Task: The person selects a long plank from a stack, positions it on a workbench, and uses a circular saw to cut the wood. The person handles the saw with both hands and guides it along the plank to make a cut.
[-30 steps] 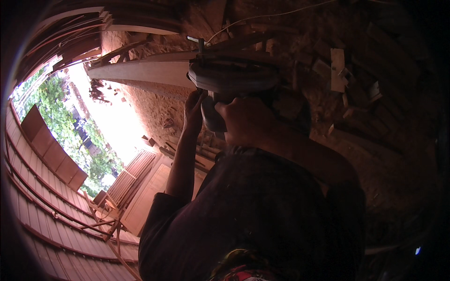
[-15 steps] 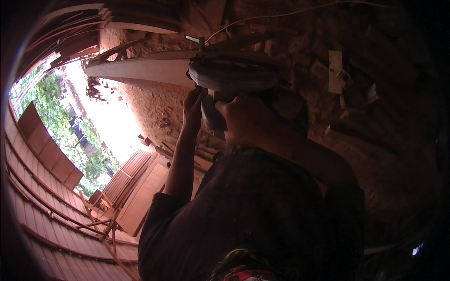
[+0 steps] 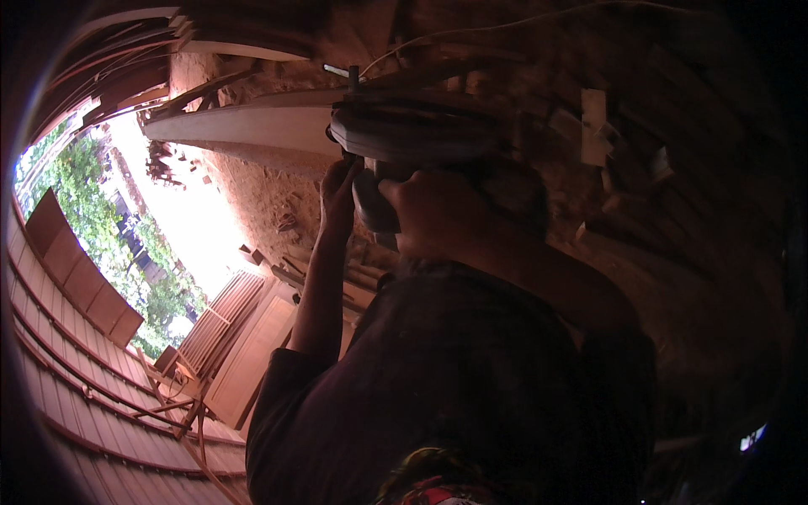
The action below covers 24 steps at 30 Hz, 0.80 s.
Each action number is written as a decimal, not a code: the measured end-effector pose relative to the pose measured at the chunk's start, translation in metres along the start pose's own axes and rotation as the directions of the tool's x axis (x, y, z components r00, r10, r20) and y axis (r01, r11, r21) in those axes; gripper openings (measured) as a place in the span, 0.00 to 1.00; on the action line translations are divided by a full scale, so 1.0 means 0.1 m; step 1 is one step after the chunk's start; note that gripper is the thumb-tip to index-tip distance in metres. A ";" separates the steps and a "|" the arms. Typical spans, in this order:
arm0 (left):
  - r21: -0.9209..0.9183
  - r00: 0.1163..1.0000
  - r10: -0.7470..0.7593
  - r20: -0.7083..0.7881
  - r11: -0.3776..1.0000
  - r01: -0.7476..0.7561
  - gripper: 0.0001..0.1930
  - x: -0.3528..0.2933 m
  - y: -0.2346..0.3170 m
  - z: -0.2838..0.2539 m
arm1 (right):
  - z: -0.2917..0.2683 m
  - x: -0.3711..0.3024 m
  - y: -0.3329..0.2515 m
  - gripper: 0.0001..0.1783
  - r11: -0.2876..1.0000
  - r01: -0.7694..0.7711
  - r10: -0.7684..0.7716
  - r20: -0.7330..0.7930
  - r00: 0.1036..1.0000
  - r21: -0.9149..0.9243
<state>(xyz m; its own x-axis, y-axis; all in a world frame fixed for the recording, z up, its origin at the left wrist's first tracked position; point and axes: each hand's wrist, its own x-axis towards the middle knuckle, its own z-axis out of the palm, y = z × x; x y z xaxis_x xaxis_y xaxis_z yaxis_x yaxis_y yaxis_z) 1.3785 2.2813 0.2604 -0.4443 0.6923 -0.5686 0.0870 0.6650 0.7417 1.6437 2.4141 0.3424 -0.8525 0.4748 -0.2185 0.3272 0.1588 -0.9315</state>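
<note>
A grey handheld power tool (image 3: 404, 139), shaped like a circular saw with a long rounded guard, sits over a long pale wooden board (image 3: 244, 130). My right hand (image 3: 429, 206) is closed on its rear handle, the thumb side toward the grey motor housing (image 3: 372, 202). At the tool's left end my left hand (image 3: 338, 198) has its fingers wrapped round a dark part under the guard. A short metal rod stands up at the far left of the tool. Deep shadow hides the blade and the underside.
Offcuts (image 3: 594, 126) lie scattered on the dusty ground at right. A pale cord (image 3: 471, 32) runs along the far side. Stacked curved boards (image 3: 244, 49) are at far left, wooden panels (image 3: 252, 358) and a corrugated metal wall (image 3: 84, 396) at near left.
The whole view has shifted slightly, so the tool, hands and board appear a little further left. Both hands keep their hold on the tool.
</note>
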 end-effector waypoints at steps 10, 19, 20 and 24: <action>-0.073 0.998 -0.023 0.066 0.997 0.028 0.17 0.15 -0.30 -0.18 | 0.01 0.05 -0.06 0.24 0.997 -0.018 0.021 0.050 0.999 -0.070; 0.119 1.000 -0.013 -0.016 0.993 0.015 0.16 0.11 -0.17 -0.10 | 0.16 0.07 -0.01 0.20 0.993 0.016 -0.025 -0.071 0.997 -0.121; 0.022 1.000 0.004 -0.001 1.000 -0.004 0.16 0.11 -0.23 -0.08 | 0.17 0.08 0.00 0.20 0.995 0.003 -0.009 -0.061 0.998 -0.097; -0.082 0.999 -0.046 -0.030 0.996 0.043 0.15 0.17 -0.29 -0.07 | 0.17 0.09 0.00 0.19 0.996 -0.051 0.050 -0.025 0.998 -0.078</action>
<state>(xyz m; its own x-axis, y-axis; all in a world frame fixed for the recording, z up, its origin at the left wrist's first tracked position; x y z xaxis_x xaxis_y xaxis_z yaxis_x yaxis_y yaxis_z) 1.3623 2.2718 0.2322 -0.4742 0.6526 -0.5910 -0.0055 0.6690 0.7433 1.6291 2.4040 0.3357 -0.8249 0.5034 -0.2571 0.4015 0.2017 -0.8934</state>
